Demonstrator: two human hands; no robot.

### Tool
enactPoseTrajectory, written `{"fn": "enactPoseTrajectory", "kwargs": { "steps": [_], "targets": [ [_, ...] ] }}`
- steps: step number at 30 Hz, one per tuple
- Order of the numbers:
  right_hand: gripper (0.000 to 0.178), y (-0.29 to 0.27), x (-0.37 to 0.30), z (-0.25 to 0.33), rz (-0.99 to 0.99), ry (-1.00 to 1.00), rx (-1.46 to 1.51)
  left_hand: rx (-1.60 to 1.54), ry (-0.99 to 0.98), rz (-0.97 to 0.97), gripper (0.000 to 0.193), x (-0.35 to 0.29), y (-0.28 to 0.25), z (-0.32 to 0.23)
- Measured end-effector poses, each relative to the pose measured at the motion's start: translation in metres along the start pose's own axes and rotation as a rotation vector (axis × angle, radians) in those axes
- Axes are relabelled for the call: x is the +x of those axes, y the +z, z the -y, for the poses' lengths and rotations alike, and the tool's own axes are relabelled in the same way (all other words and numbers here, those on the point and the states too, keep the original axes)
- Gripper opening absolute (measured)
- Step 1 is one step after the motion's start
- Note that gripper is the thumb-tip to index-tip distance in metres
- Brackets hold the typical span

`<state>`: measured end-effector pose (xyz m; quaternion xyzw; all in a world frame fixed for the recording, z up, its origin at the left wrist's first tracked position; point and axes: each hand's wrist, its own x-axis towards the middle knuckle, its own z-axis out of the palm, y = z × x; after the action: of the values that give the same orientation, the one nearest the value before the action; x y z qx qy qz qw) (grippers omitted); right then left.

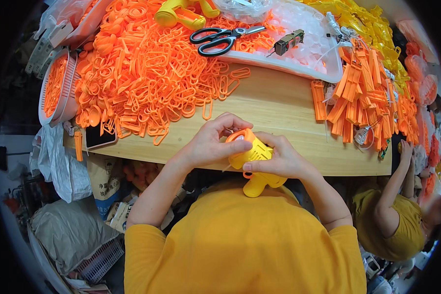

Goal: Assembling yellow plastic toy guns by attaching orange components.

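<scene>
Just in front of my body, at the table's near edge, I hold a yellow plastic toy shaped like a power drill (257, 153). It has vent slots on its side, an orange piece at its upper end and a handle pointing down toward my shirt. My left hand (210, 142) is closed around the upper left end, its thumb pressed across the orange piece. From the right, my right hand (285, 158) grips the body, thumb on the near side. Some of its fingers are hidden behind the toy.
A big heap of orange plastic parts (142, 68) covers the table's left. Black-handled scissors (215, 40) and a small motor unit (289, 42) lie on a white tray (299, 73). Orange wired pieces (357, 93) are piled right. Another person (392, 220) sits at far right.
</scene>
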<state>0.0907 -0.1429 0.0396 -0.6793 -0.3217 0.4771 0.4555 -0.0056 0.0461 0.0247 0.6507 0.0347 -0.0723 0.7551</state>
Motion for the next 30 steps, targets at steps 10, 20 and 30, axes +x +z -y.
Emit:
{"fn": "enactPoseTrajectory", "kwargs": {
  "steps": [10, 20, 30],
  "targets": [
    [0.047, 0.009, 0.001, -0.003, 0.052, 0.032, 0.075, -0.300, -0.178, -0.178, 0.017, 0.008, 0.025, 0.025],
    [0.052, 0.011, -0.001, -0.002, 0.018, 0.046, -0.033, 0.131, -0.153, -0.279, 0.024, 0.004, 0.018, 0.013],
    [0.056, 0.011, -0.001, 0.001, 0.015, 0.043, -0.023, 0.420, -0.094, -0.108, 0.030, -0.017, -0.003, -0.010]
  ]
}}
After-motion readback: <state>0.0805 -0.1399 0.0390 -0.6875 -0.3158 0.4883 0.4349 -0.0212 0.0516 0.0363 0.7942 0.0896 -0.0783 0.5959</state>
